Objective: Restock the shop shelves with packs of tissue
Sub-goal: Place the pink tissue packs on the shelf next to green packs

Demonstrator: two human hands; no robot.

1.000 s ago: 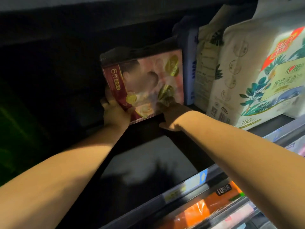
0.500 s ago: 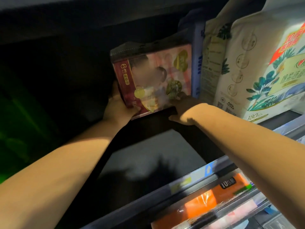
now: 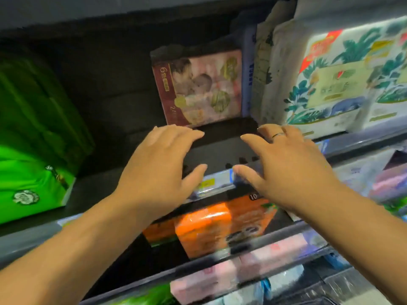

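Observation:
A maroon and pink tissue pack [image 3: 199, 89] stands upright at the back of the dark shelf [image 3: 220, 148], pressed against a blue-edged pack [image 3: 248, 73] on its right. My left hand [image 3: 160, 166] hovers in front of the shelf with fingers spread and holds nothing. My right hand [image 3: 286, 164], wearing a ring, is also open and apart from the pack. Both hands are nearer to me than the pack, over the shelf's front edge.
Large white leaf-print tissue packs [image 3: 330, 80] fill the shelf's right side. Green packs [image 3: 33, 150] stand at the left. Between them lies a dark gap of bare shelf. Orange packs [image 3: 220, 225] and pink packs [image 3: 231, 271] sit on lower shelves, behind price-label rails [image 3: 211, 186].
Both hands have let go of the maroon pack and pulled back toward me. The pack now stands alone at the back of the shelf. The view has tilted down.

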